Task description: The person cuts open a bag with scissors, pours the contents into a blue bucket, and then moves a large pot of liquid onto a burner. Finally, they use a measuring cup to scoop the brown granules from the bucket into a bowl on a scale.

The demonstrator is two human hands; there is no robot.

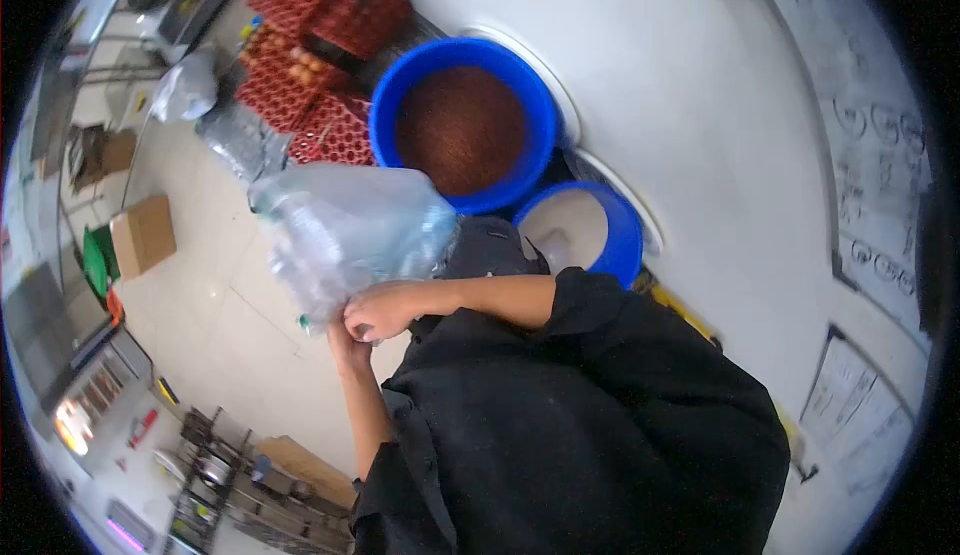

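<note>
A large, bulging clear plastic bag (350, 230) hangs in front of me, with pale and greenish shapes in it that I cannot make out. My right hand (382, 310) is closed on the gathered end of the bag, its fingers bent inward. Just below and touching it, my left hand (350, 345) is also closed at the bag's end. The fingers of my left hand are partly hidden behind the right. A small green piece (305, 323) shows at the bag's edge beside my hands.
Ahead stand a blue tub (545, 105) of reddish-brown grains and a smaller blue tub (628, 230) with pale contents, both by a white wall (680, 85). Red egg trays (330, 5), some with eggs, are stacked beyond. A cardboard box (143, 235) sits on the tiled floor (215, 295).
</note>
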